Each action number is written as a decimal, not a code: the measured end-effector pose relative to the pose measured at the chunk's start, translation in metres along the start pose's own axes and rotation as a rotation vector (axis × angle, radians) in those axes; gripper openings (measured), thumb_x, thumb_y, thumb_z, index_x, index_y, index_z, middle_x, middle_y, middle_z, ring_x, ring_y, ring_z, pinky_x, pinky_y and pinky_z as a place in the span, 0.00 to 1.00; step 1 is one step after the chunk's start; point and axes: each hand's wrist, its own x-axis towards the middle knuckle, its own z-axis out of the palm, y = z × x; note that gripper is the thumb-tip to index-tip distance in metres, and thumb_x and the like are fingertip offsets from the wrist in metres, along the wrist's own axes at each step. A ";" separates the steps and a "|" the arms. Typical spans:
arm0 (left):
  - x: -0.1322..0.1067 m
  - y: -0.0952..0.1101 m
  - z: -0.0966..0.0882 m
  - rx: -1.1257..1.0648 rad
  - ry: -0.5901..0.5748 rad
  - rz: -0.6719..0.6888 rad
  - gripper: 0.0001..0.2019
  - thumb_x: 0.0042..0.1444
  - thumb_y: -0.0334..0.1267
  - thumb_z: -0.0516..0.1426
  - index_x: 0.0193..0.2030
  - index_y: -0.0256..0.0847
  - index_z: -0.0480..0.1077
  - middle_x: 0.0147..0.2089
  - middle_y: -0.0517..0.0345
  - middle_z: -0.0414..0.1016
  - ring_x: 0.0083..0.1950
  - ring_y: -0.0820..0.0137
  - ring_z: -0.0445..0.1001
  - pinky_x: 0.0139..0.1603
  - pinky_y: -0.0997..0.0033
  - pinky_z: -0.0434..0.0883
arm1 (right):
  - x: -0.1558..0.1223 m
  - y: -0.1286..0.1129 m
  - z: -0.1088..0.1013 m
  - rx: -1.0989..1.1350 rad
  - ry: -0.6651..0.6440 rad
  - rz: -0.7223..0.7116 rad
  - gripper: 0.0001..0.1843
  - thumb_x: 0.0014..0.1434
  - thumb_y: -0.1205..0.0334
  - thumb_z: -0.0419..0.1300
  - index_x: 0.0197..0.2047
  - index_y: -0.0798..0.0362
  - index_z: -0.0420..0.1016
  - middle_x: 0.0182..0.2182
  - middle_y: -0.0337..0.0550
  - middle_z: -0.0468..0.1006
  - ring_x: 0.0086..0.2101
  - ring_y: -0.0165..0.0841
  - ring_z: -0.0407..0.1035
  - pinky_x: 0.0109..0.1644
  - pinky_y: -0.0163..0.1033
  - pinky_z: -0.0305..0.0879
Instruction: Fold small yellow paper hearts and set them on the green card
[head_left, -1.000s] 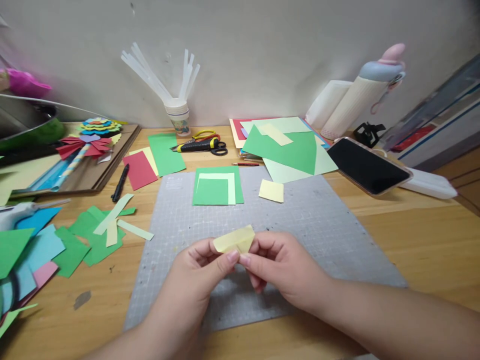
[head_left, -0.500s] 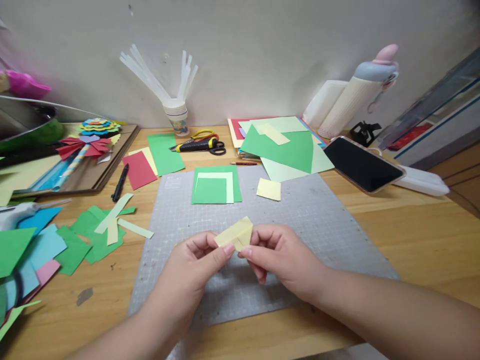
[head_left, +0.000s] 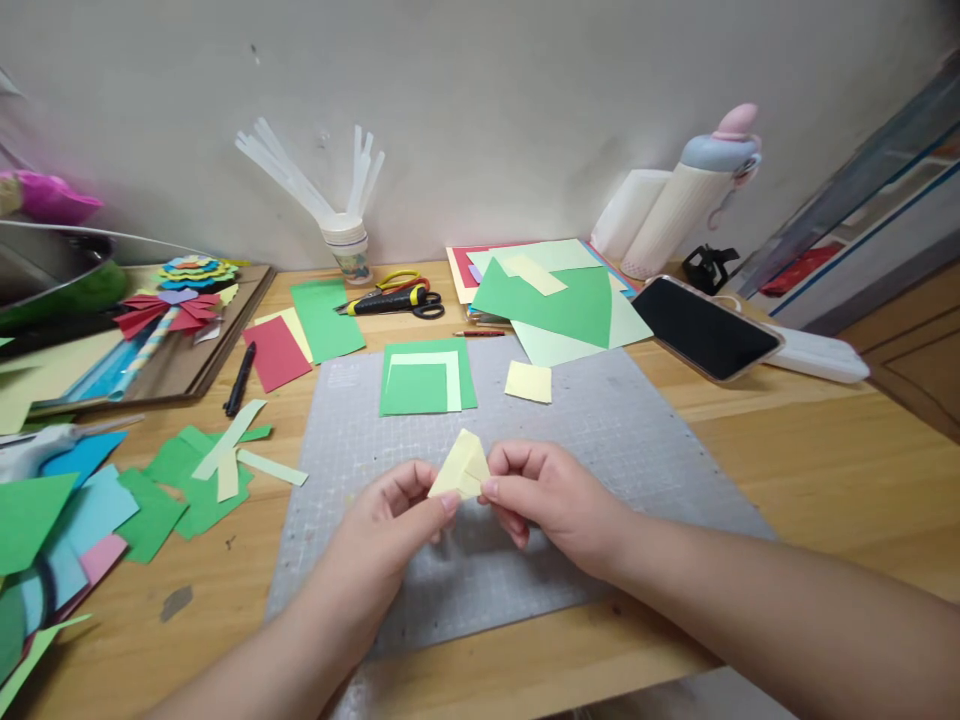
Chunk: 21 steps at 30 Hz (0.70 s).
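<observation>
A small folded piece of pale yellow paper (head_left: 462, 464) is held above the grey cutting mat (head_left: 600, 440). My left hand (head_left: 401, 515) pinches its lower left corner between thumb and fingers. At the paper's lower right corner, my right hand (head_left: 547, 495) grips it the same way. The paper has a pointed top, with a crease and an overlapping flap on its face. Farther back on the mat lie a yellow paper square (head_left: 529, 382) and stacked green and pale green squares (head_left: 427, 377).
Green paper scraps and strips (head_left: 202, 480) lie to the left, near a black pen (head_left: 240, 380). Scissors and a cutter (head_left: 394, 300) rest at the back, beside paper cups with straws (head_left: 347, 245). A phone (head_left: 705, 328) and a bottle (head_left: 682, 200) are at the right.
The folded yellow paper has been turned between my fingers, so its point now faces up and it looks narrower. Both hands still hold it. The whole view has shifted slightly.
</observation>
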 end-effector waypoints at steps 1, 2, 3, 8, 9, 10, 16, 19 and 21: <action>0.001 0.002 0.001 0.001 -0.016 -0.001 0.11 0.49 0.44 0.62 0.28 0.39 0.68 0.28 0.62 0.67 0.31 0.72 0.61 0.32 0.74 0.58 | 0.000 -0.001 0.000 -0.025 -0.014 0.007 0.10 0.50 0.62 0.59 0.22 0.52 0.62 0.12 0.28 0.63 0.15 0.22 0.56 0.20 0.29 0.52; 0.001 0.003 0.002 0.004 -0.029 -0.010 0.11 0.49 0.45 0.62 0.30 0.39 0.69 0.28 0.61 0.68 0.30 0.72 0.61 0.32 0.74 0.59 | -0.001 -0.001 0.000 -0.051 -0.036 0.022 0.09 0.49 0.63 0.58 0.22 0.52 0.62 0.12 0.28 0.63 0.15 0.22 0.56 0.20 0.29 0.51; 0.002 0.004 0.003 0.008 -0.039 -0.024 0.12 0.49 0.45 0.62 0.30 0.39 0.70 0.28 0.61 0.68 0.30 0.72 0.61 0.31 0.74 0.59 | -0.001 -0.002 0.000 -0.077 -0.065 0.041 0.08 0.49 0.65 0.58 0.22 0.52 0.62 0.12 0.28 0.62 0.15 0.22 0.55 0.20 0.29 0.51; 0.002 0.005 0.002 0.070 -0.055 -0.040 0.13 0.47 0.45 0.63 0.25 0.38 0.68 0.23 0.63 0.66 0.26 0.75 0.59 0.28 0.76 0.57 | -0.002 0.000 0.000 -0.077 -0.132 0.080 0.08 0.50 0.65 0.57 0.22 0.52 0.61 0.12 0.27 0.62 0.14 0.22 0.56 0.20 0.30 0.51; 0.002 0.005 0.002 0.081 -0.051 -0.025 0.14 0.48 0.45 0.63 0.24 0.38 0.67 0.23 0.63 0.66 0.26 0.75 0.60 0.28 0.76 0.58 | -0.001 0.001 -0.001 -0.055 -0.111 0.067 0.08 0.51 0.63 0.57 0.23 0.52 0.62 0.12 0.27 0.62 0.14 0.22 0.56 0.20 0.30 0.52; 0.002 0.005 0.002 0.088 -0.044 -0.011 0.14 0.48 0.44 0.63 0.23 0.38 0.66 0.22 0.63 0.66 0.26 0.75 0.60 0.29 0.76 0.58 | -0.001 0.002 -0.001 -0.042 -0.089 0.051 0.08 0.52 0.61 0.57 0.24 0.52 0.63 0.13 0.28 0.62 0.14 0.23 0.57 0.20 0.30 0.53; 0.002 0.005 0.001 0.167 -0.069 0.014 0.11 0.48 0.41 0.62 0.24 0.38 0.68 0.23 0.63 0.67 0.26 0.75 0.62 0.29 0.77 0.60 | 0.001 0.001 -0.002 -0.147 -0.046 -0.034 0.09 0.56 0.59 0.58 0.27 0.52 0.64 0.16 0.29 0.63 0.17 0.23 0.58 0.23 0.31 0.54; 0.002 0.003 0.000 0.205 -0.062 0.039 0.11 0.48 0.41 0.62 0.24 0.37 0.67 0.23 0.63 0.67 0.27 0.75 0.63 0.30 0.77 0.61 | -0.002 0.000 -0.001 -0.178 -0.032 -0.072 0.09 0.56 0.59 0.57 0.26 0.52 0.64 0.18 0.30 0.62 0.19 0.24 0.57 0.23 0.31 0.53; 0.003 0.003 0.000 0.241 -0.075 0.042 0.11 0.49 0.41 0.61 0.25 0.37 0.68 0.24 0.62 0.68 0.28 0.74 0.63 0.30 0.76 0.61 | -0.004 -0.001 -0.002 -0.224 -0.031 -0.118 0.10 0.57 0.61 0.57 0.26 0.52 0.63 0.18 0.30 0.61 0.19 0.24 0.55 0.24 0.32 0.52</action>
